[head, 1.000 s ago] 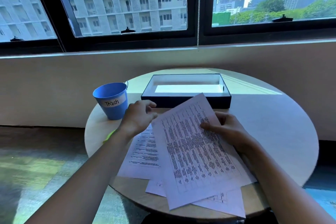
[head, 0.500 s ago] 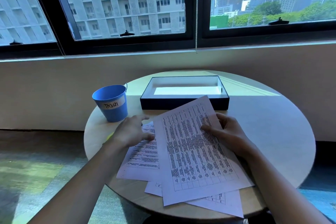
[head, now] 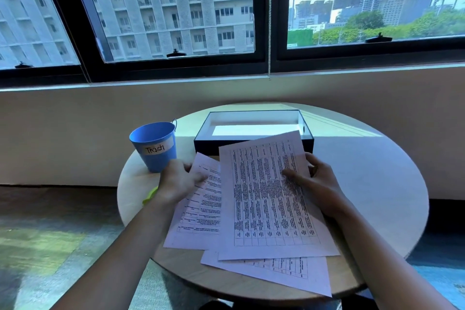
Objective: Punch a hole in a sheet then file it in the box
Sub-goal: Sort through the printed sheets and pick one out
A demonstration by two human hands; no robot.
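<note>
A printed table sheet (head: 266,199) is on top of the pile, its far end lifted over the front wall of the dark box (head: 308,142). My right hand (head: 317,186) grips its right edge, thumb on the print. Beside it, a second printed sheet (head: 198,211) is lifted at its far corner by my left hand (head: 178,181), which pinches that corner. A third sheet (head: 281,272) lies flat beneath both. The open box holds white paper inside. A green object (head: 150,196) peeks out behind my left wrist; what it is I cannot tell.
A blue bucket (head: 154,146) labelled "Trash" stands at the back left of the round table (head: 377,184), close to my left hand. The box sits at the back centre. A wall and windows rise behind the table; floor lies on the left.
My left hand dropped from the air onto the second sheet and took its far corner. The top sheet shifted and straightened in my right hand's hold.
</note>
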